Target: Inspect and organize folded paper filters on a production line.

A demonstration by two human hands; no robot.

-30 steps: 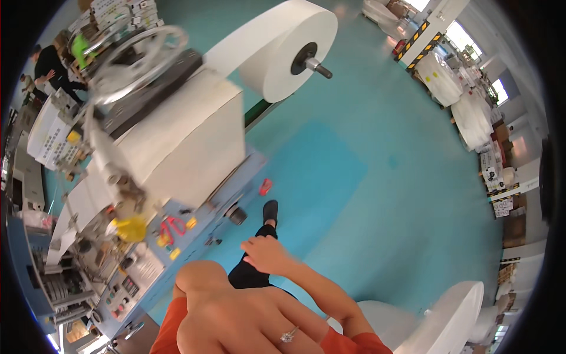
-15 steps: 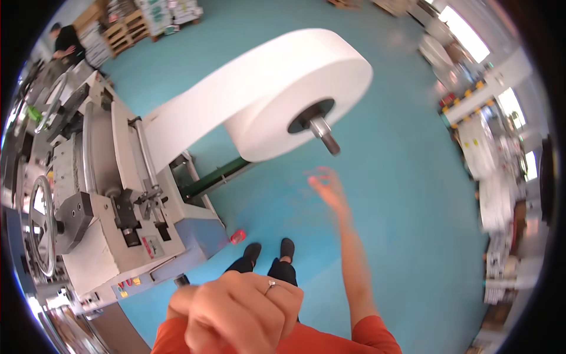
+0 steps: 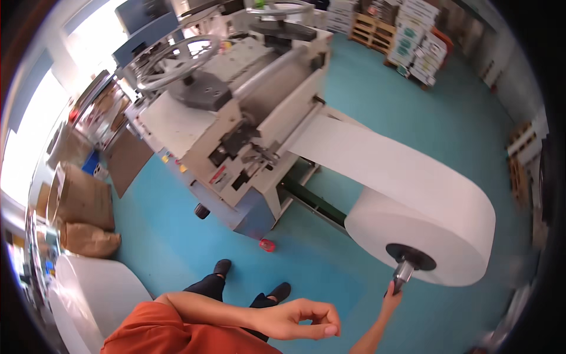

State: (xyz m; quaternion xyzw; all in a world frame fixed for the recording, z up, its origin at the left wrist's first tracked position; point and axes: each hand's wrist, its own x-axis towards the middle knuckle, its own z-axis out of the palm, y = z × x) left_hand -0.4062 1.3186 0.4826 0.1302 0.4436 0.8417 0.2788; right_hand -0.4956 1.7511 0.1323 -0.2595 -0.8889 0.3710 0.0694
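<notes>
A large white paper roll sits on a metal shaft that sticks out of its dark core plate. My right hand is closed around the dark outer end of that shaft. From the top of the roll a broad paper web runs left into a cream-coloured machine. In front of my body, my left hand is loosely curled, thumb near the fingertips, with nothing visible in it. It touches neither roll nor machine.
A green bar runs low between machine and roll. Two handwheels top the machine. A small red object lies on the blue-green floor. Brown bags and a white roll stand at left; stacked pallets are at the back.
My view has swung, so the machine and roll sit further right. My right hand, free before, now grips the shaft end. My left fist has loosened and moved right in the view.
</notes>
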